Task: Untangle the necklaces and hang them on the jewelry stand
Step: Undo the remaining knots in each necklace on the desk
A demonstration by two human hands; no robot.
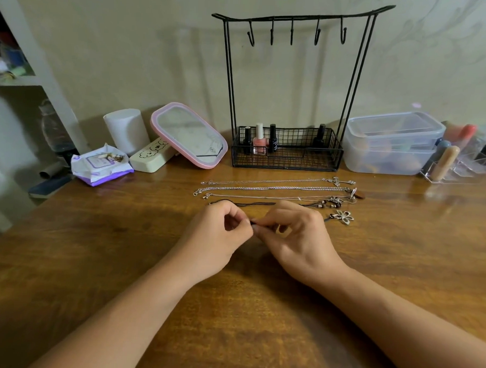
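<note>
Both hands are held close together over the wooden tabletop (123, 262). One end of a black cord necklace (344, 216) with a flower charm is pinched between the fingertips of the left hand (218, 238) and the right hand (297, 240). Four more necklaces (277, 188) are laid out in straight rows just behind the hands. The black jewelry stand (292, 83) is set behind them, and its hooks are bare.

Bare table near, clutter far

Open wood table (123, 262) spans 3 through 9 o'clock; at 12 o'clock laid-out necklaces (277, 188) and the jewelry stand (287, 152) block, flanked by mirror (188, 135) and plastic containers (389, 145).
</note>
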